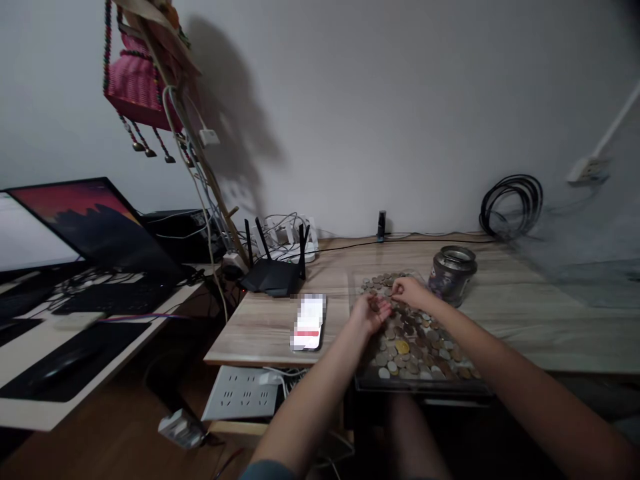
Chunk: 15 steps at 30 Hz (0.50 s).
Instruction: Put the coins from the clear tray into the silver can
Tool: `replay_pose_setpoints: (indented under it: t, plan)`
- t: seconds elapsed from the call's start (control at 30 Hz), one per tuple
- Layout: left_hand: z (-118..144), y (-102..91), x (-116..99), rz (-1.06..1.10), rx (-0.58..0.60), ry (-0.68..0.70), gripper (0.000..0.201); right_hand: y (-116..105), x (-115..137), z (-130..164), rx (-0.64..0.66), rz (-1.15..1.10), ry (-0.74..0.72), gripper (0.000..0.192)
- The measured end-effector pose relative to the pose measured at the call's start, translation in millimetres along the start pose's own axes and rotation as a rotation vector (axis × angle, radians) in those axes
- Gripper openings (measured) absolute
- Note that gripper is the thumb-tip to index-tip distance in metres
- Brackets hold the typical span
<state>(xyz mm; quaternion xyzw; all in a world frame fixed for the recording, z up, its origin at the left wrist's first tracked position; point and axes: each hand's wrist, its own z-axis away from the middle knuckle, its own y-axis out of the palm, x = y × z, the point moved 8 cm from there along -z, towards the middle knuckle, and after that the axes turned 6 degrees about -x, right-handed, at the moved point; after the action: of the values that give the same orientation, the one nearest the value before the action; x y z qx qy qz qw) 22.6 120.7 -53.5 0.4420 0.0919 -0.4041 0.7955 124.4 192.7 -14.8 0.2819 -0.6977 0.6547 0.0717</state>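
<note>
Many loose coins, mostly silver with one gold-coloured coin, lie spread in a shallow clear tray at the front of the desk. Above the left part of the coins my left hand is turned palm up, fingers loosely cupped and apart. Whether a small thing lies in its palm is hard to see. Just right of it, over the coins, my right hand has thumb and fingers pinched together; what sits in the pinch is too small to make out. An open glass jar with a dark label stands behind my right forearm.
Left of the tray lies a lit phone. Behind it are a black router and tangled cables. A power strip sits below the desk edge. Further left is a laptop; a coiled black cable leans at the wall.
</note>
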Motion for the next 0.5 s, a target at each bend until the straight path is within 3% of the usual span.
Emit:
replay_pose_setpoints:
  t: [0.17,0.2,0.27,0.37,0.43,0.5]
  plan:
    - [-4,38.5,4,-0.071,0.148,-0.050,0.023,-29,26,16,-0.004,-0.133,0.005,0.027]
    - [-5,47.1,5,-0.082,0.177,-0.049,0.022,-45,31,19,-0.061,-0.121,-0.022,0.026]
    - [-9,60.9,6,-0.124,0.210,-0.051,0.021,-94,33,26,-0.301,-0.038,-0.072,0.026]
    - [-17,75.9,1,-0.207,0.257,-0.035,0.023,-172,3,37,-0.675,0.113,0.068,0.028]
    - [-19,85.7,-7,-0.274,0.332,-0.014,0.022,-198,-30,35,-0.687,0.198,0.243,0.028]
    - [-20,93.3,-17,-0.381,0.415,0.005,0.017,-202,-56,26,-0.584,0.247,0.329,0.025]
